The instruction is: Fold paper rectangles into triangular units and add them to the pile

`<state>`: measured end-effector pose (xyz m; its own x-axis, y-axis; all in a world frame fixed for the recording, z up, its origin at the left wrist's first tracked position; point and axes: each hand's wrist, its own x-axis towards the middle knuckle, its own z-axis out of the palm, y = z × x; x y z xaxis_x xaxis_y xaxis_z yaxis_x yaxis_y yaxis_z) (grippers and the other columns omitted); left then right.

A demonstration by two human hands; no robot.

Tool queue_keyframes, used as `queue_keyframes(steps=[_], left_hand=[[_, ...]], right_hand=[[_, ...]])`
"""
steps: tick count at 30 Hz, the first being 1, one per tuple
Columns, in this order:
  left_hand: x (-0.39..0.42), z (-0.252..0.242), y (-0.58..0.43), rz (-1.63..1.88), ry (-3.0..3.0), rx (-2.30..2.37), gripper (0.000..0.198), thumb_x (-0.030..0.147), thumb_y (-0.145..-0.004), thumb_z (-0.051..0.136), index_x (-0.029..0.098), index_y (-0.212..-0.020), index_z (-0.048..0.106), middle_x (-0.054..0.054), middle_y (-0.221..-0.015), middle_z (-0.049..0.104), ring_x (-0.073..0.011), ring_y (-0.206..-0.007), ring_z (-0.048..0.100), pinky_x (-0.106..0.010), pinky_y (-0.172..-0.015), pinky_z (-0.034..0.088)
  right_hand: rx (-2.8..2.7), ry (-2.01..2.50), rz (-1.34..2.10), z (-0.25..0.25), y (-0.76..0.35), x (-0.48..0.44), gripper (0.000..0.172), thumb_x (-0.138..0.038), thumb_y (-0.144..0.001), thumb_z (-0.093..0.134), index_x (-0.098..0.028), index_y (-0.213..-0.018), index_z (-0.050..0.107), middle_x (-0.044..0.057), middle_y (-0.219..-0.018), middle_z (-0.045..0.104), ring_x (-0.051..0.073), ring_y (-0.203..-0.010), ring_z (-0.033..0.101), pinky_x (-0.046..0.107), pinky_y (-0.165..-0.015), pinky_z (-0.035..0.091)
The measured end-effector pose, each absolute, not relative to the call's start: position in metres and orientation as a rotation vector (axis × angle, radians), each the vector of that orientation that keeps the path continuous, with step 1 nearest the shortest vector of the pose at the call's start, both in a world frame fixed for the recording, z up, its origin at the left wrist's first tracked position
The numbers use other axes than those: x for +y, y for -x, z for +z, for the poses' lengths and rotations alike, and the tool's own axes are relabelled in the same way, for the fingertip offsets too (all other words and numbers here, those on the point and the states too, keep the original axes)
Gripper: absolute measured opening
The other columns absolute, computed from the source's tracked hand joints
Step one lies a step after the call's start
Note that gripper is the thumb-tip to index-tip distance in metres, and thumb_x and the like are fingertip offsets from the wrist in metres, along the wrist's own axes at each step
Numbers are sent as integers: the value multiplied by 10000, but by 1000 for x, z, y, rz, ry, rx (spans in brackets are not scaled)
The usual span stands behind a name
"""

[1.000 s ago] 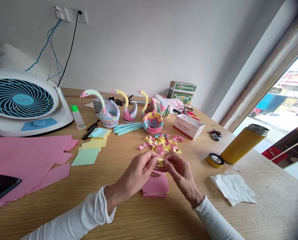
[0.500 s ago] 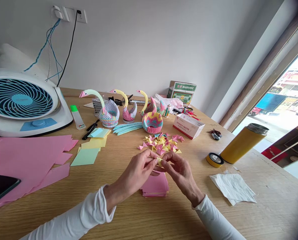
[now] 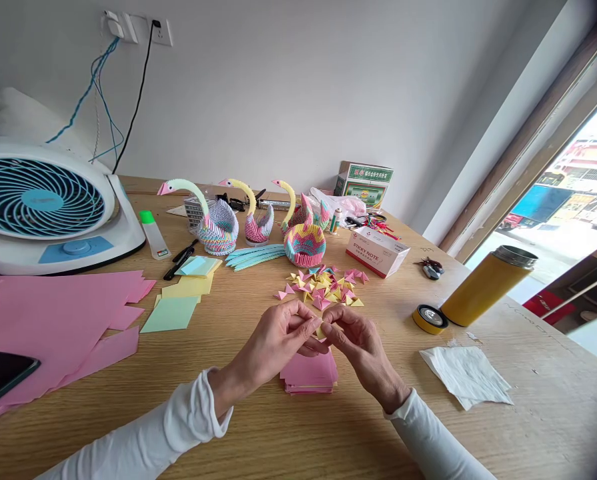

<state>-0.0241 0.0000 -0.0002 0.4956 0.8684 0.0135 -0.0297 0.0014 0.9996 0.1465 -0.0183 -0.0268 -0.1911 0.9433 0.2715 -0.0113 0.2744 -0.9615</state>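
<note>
My left hand and my right hand meet over the middle of the table, thumbs and fingertips pinching a small piece of yellow paper between them. Fingers cover most of it, so its folds are hard to make out. Below them lies a stack of pink paper sheets. Just beyond my fingertips, several folded paper triangles in pink, yellow and blue are heaped. Behind the heap stands a round paper bowl made of such folded pieces.
Paper swans stand at the back beside blue paper strips. To the left are a fan, large pink sheets and a phone. On the right are a sticky note box, a yellow flask, its lid and a tissue.
My fingers have shifted slightly around the yellow paper, and less of it shows now. Both hands stay in nearly the same place.
</note>
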Motion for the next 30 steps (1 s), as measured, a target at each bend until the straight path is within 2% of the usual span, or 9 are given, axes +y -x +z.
queue_keyframes(steps=[8,18,24,30], left_hand=[[0,-4,24,870,-1528,810,280,444,-879,549,164,-879,544,-65,-795,718,-221,-724,733,-311,-677,586],[-1,-3,24,839,-1526,804,304,453,-923,465,161,-895,545,-59,-813,714,-192,-697,727,-305,-696,575],[0,-3,23,839,-1477,806,308,466,-898,507,161,-880,547,-38,-782,689,-197,-691,729,-298,-666,583],[2,-3,22,869,-1419,833,317,452,-812,643,160,-845,526,-42,-766,700,-208,-663,729,-293,-626,576]], right_hand=[[-1389,902,1227,-28,-144,-18,217,-390,-860,631,-179,-824,596,8,-810,533,138,-719,521,275,-666,507],[-1423,950,1153,-30,-146,-17,232,-404,-864,613,-180,-805,588,5,-805,525,137,-725,509,269,-674,521],[-1386,961,1186,-28,-146,-17,256,-433,-841,633,-182,-807,596,5,-801,529,142,-731,520,273,-680,520],[-1389,964,1191,-27,-145,-17,269,-443,-844,633,-174,-844,629,21,-824,569,151,-745,555,289,-691,519]])
